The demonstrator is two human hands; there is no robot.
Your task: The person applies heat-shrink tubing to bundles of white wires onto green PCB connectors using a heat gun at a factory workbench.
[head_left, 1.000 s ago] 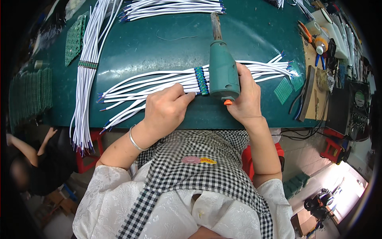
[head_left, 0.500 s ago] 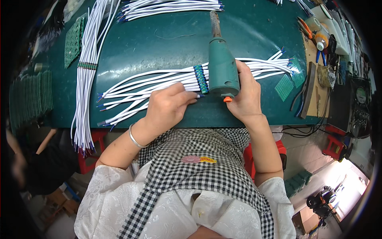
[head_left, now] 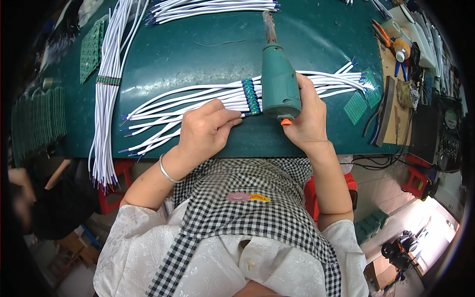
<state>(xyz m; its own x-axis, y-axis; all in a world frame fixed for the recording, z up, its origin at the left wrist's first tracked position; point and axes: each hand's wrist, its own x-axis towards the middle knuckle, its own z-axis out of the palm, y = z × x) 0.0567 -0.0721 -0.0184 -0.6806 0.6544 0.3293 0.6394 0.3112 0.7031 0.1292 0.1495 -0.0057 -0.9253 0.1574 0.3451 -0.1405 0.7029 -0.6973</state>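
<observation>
My right hand [head_left: 310, 116] is closed against the right side of a green hand-held tool [head_left: 280, 81], its farther fingers hidden behind the body. The tool has a narrow, discoloured metal barrel pointing away from me and an orange knob at the near end. Under it runs a bundle of white cables [head_left: 208, 101] with blue and red-brown wire tips, held side by side by a narrow green-and-black strip [head_left: 251, 97]. My left hand [head_left: 208, 126] pinches the nearest cable just left of that strip, with the cable's blue tip at the strip's near end.
Another strapped white cable bundle [head_left: 110, 109] hangs over the table's near edge at the left, beside stacked green boards [head_left: 42, 121]. More cables [head_left: 213, 11] lie at the far side. Small green boards [head_left: 356, 108], pliers [head_left: 381, 34] and a wooden board [head_left: 393, 121] occupy the right side.
My left hand has brought the nearest cable's tip up and in against the strip. My right hand and the green tool have barely moved.
</observation>
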